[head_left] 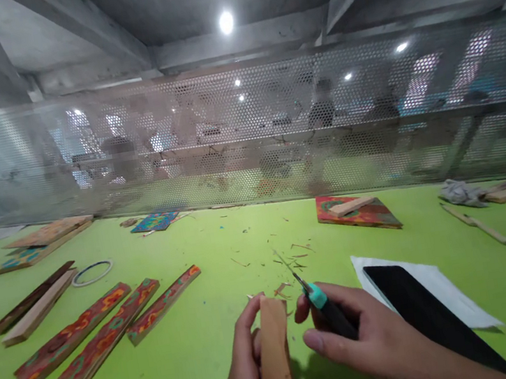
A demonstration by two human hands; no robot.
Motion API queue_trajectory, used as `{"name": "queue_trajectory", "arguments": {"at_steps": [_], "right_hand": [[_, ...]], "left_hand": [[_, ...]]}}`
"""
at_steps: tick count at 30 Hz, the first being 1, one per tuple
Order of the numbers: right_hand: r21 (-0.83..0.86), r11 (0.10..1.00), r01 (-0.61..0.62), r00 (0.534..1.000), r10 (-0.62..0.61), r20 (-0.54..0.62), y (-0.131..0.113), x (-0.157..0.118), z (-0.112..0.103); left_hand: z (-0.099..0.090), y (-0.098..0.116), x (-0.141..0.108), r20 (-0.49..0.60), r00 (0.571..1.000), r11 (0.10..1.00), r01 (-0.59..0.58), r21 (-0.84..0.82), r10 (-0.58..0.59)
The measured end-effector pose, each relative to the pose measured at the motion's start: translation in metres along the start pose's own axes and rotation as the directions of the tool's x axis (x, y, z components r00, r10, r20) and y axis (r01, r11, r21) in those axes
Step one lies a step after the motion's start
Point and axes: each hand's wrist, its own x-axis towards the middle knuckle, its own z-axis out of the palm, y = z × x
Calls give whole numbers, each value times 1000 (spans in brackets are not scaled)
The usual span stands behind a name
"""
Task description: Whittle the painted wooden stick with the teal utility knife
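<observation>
L hand [250, 361] grips bare wood pc [273, 348], nearest edge; R hand [369, 335] just beside at 3 o'clock, clasping blk/teal knife [330, 309], blade twd 11. Clockwise from hands: blk phone [422, 303] on white sheet [466, 302], 3; painted strips [108, 327], approx 9; shavings [296, 260] on grn table [222, 240], 12; red bd [364, 217], 1; perforated screen [223, 129] beyond, 12.

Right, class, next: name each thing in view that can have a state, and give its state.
Wood block: gripped in left hand, upper face unpainted
Carving knife: blade bare, gripped in right hand
Phone: screen dark
Grey cloth: crumpled
Wood shavings: scattered
Tape ring: lying flat
Ceiling light: on
</observation>
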Motion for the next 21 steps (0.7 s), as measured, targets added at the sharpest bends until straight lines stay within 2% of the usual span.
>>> {"name": "queue_trajectory", "arguments": {"at_steps": [3,8,16,21], "right_hand": [[139,990,-18,1000,14,27,1,1,7],[229,972,-46,997,29,76,2,4,8],[213,973,-93,990,67,127,-3,3,11],[195,973,-122,985,94,148,-10,3,9]], "left_hand": [[2,-3,3,18,1000,995,-24,96,22],[0,-4,4,28,1000,983,-16,184,11],[-2,-7,5,71,997,976,-30,215,15],[3,1,3,41,999,990,-18,138,13]]}}
